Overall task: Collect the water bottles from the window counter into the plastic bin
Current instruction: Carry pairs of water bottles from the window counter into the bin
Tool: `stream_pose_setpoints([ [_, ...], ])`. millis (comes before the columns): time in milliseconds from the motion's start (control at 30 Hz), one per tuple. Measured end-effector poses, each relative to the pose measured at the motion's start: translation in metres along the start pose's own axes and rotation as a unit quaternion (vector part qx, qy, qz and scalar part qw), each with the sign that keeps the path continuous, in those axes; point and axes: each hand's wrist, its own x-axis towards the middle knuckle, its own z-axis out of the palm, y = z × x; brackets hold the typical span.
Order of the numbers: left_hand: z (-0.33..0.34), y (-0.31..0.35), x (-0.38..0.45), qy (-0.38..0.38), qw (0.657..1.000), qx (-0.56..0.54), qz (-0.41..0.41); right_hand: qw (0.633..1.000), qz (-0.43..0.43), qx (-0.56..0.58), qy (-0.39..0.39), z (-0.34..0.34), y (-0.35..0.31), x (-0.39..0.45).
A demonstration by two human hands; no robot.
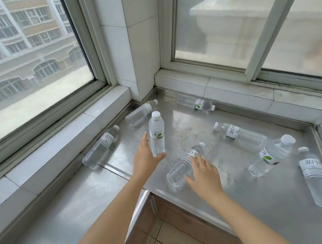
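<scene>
**Two hands reach among scattered water bottles on a steel worktop**

The left hand (pixel 146 156) is spread wide around the base of an upright bottle (pixel 156 134), thumb in front and fingers up its left side, but not clenched on it. The right hand (pixel 204 172) lies flat and released, fingertips resting on the label end of a lying bottle (pixel 183 165) whose cap points away from the person.

Around them, six more clear bottles with white caps sit on the worktop (pixel 184 124). One bottle by the left sill (pixel 100 146) lies along the edge, and another near the corner (pixel 140 111) lies just behind the upright one. A bottle at the back wall (pixel 196 103) lies below the right-hand window (pixel 226 28). Right of the hands are a lying bottle on the right (pixel 238 132), a tilted-looking bottle (pixel 271 155) and a bottle at the far right edge (pixel 314 176).

The plastic bin is out of view.
</scene>
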Motion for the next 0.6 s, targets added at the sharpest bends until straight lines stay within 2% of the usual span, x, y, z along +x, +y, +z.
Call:
stream_pose_setpoints([
  [100,0.01,-0.009,0.034,-0.022,0.991,-0.127,-0.043,0.998,0.043,0.027,-0.025,0.011,-0.002,0.031],
  [267,0.026,-0.023,0.074,-0.021,0.966,-0.246,-0.078,0.975,0.162,0.15,-0.018,0.03,-0.002,0.067],
  [333,0.034,-0.028,0.084,-0.026,0.961,-0.267,-0.071,0.941,0.229,0.25,0.004,0.039,0.0,0.075],
  [467,0.045,-0.033,0.093,-0.003,0.961,-0.271,-0.059,0.83,0.339,0.442,0.015,0.047,0.002,0.087],
  [600,0.047,-0.025,0.099,0.038,0.96,-0.268,-0.068,0.794,0.357,0.49,0.043,0.054,0.001,0.093],
])
